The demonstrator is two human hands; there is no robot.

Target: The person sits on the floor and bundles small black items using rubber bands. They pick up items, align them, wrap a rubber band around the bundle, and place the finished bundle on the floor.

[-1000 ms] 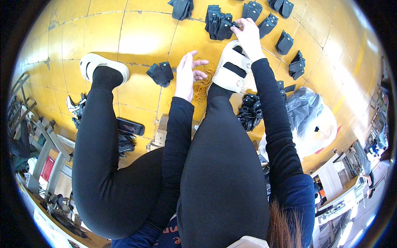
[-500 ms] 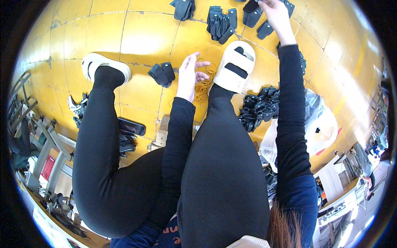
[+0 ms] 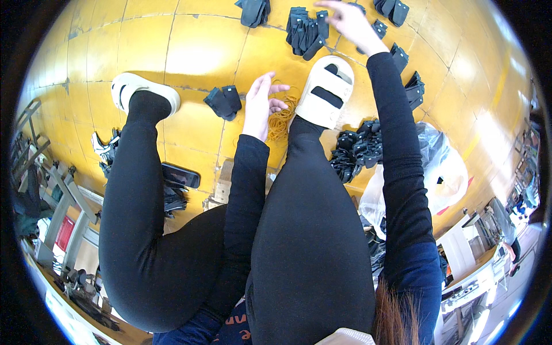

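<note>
My left hand [image 3: 260, 106] hovers palm sideways with its fingers apart and nothing in them. Beside it, a tangle of yellow rubber bands [image 3: 282, 119] lies on the floor, and to its left is a small stack of dark flat fabric pieces [image 3: 223, 102]. My right hand [image 3: 349, 26] reaches to the far side with fingers stretched out to the left, holding nothing that I can see. Its fingertips are above the right edge of a fanned pile of dark pieces [image 3: 306, 33]. The hand partly hides another stack behind it.
More dark stacks lie at the far edge [image 3: 253, 12] and far right [image 3: 392, 10]. A dense heap of dark pieces [image 3: 357, 148] and a clear plastic bag [image 3: 445, 167] are by my right arm. A phone [image 3: 181, 175] lies left. My sandalled foot [image 3: 328, 92] stands between my hands.
My right hand has moved left from the stacks at the far right to above the fanned pile, its fingers now stretched out. My left hand has stayed nearly still.
</note>
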